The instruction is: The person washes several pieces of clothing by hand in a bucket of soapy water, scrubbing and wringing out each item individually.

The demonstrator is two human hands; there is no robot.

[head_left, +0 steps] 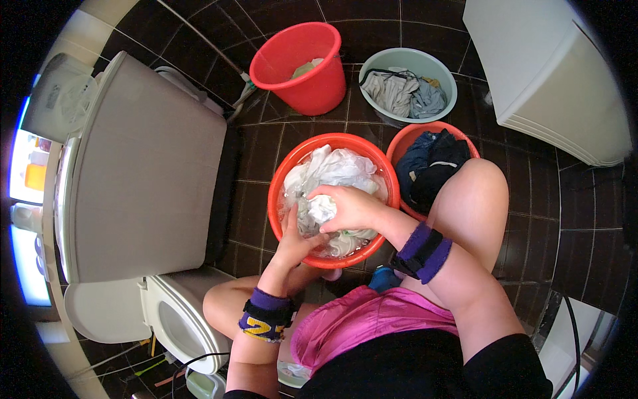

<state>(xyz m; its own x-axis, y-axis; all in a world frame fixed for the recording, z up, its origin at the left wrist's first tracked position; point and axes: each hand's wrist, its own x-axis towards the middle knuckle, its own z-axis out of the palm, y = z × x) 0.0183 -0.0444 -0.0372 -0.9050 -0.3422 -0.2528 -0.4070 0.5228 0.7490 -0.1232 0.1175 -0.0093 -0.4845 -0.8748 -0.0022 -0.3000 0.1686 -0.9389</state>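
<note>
An orange-red basin (pixel 395 193) stands in front of me, holding water and wet white laundry (pixel 339 166). Over its near half, my right hand (pixel 352 207) is closed round a bunched white cloth (pixel 322 209), thumb and fingers on either side of it. My left hand (pixel 292 243) grips the lower left side of the same bunch, its fingertips partly hidden among the wet fabric. More pale cloth (pixel 345 243) lies in the water below both hands. What kind of garment the bunch is cannot be made out.
A second orange-red basin (pixel 393 147) of dark clothes touches the first on the right. Behind stand a pale green basin (pixel 446 100) of light clothes and a red bucket (pixel 312 93). A grey cabinet (pixel 146 173) and toilet (pixel 163 306) are left; a white appliance (pixel 558 100) is far right.
</note>
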